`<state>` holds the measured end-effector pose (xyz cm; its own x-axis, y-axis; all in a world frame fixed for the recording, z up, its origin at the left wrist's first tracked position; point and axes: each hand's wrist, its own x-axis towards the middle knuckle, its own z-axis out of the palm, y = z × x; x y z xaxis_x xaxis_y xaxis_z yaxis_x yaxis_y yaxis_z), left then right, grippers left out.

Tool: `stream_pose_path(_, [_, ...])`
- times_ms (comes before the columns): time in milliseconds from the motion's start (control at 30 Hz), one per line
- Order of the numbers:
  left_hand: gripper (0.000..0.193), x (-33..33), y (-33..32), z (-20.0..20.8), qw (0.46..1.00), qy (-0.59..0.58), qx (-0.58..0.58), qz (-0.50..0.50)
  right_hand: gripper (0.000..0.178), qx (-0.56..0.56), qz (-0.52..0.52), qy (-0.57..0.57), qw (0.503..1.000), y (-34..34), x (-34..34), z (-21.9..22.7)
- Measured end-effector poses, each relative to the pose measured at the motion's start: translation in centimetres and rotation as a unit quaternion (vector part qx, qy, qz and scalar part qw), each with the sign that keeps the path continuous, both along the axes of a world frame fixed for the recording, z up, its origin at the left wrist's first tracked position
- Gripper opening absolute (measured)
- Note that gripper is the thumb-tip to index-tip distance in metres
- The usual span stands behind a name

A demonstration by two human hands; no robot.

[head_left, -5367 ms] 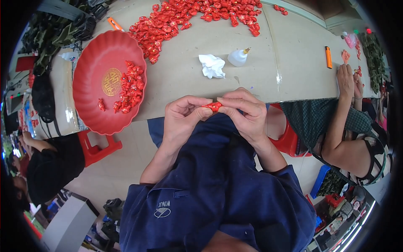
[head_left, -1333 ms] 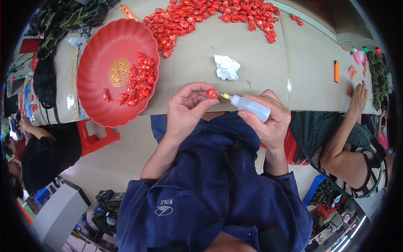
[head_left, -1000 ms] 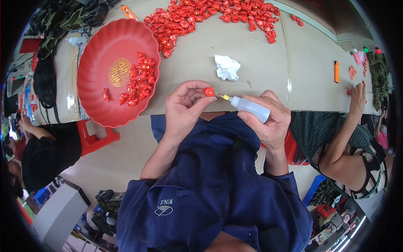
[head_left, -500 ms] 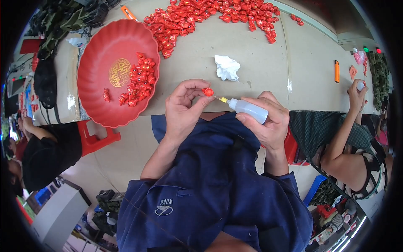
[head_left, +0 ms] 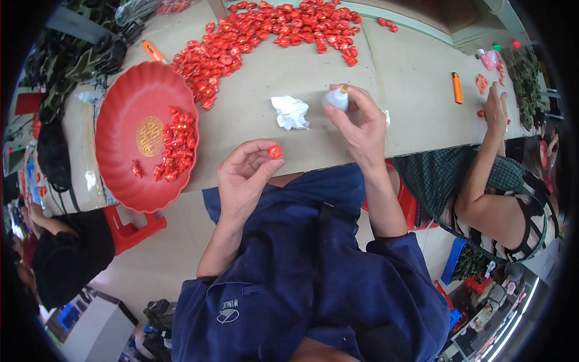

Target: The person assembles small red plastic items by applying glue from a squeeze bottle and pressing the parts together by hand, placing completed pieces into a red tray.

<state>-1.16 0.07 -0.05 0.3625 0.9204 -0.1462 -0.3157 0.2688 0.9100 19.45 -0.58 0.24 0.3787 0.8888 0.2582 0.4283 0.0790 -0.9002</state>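
Observation:
My left hand (head_left: pixel 244 178) pinches a small red folded piece (head_left: pixel 275 151) between thumb and fingertips, just off the near table edge. Over the table, my right hand (head_left: pixel 360 127) holds a small white squeeze bottle (head_left: pixel 335 99) upright, its nozzle pointing up. A crumpled white tissue (head_left: pixel 290 112) lies between my two hands on the beige tabletop (head_left: pixel 410 102). To the left sits a red scalloped tray (head_left: pixel 129 102) holding several red pieces (head_left: pixel 175 145).
A large heap of red pieces (head_left: pixel 265 30) spreads along the far side of the table. An orange lighter (head_left: pixel 457 87) lies at the right. Another person's hand (head_left: pixel 494 105) works at the right table edge; a further person sits at lower left. Red stools stand below the table.
My right hand has lifted the bottle away from the red piece and moved it up over the table, turning its nozzle upward. My left hand keeps the piece, now slightly lower.

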Motion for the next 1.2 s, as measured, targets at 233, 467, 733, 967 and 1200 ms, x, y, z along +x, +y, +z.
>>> stream_pose_path(233, [0.026, 0.0, 0.0, 0.0, 0.999, -0.002, -0.032, -0.013, 0.034, -0.061, 0.015, 0.021, 0.998, 0.9, -0.2, 0.8])
stream_pose_path(467, [0.024, 0.1, 0.1, -0.2, 0.998, -0.010, -0.043, -0.035, 0.023, -0.064, -0.033, -0.021, 0.997, 2.8, 6.0, 1.4])
stream_pose_path(733, [0.025, 0.6, 0.0, -0.4, 0.999, -0.024, -0.019, -0.045, 0.023, -0.165, -0.036, -0.182, 0.969, 7.6, 8.7, 0.9])
stream_pose_path(967, [0.025, 0.8, 0.1, -0.8, 0.997, -0.061, -0.005, -0.051, 0.014, -0.162, 0.026, -0.057, 0.985, 7.8, 9.4, -0.6])
stream_pose_path(1200, [0.022, 1.0, -0.2, -0.4, 0.996, -0.063, -0.006, -0.066, 0.010, -0.112, -0.004, 0.107, 0.988, 2.1, 6.1, 3.9])
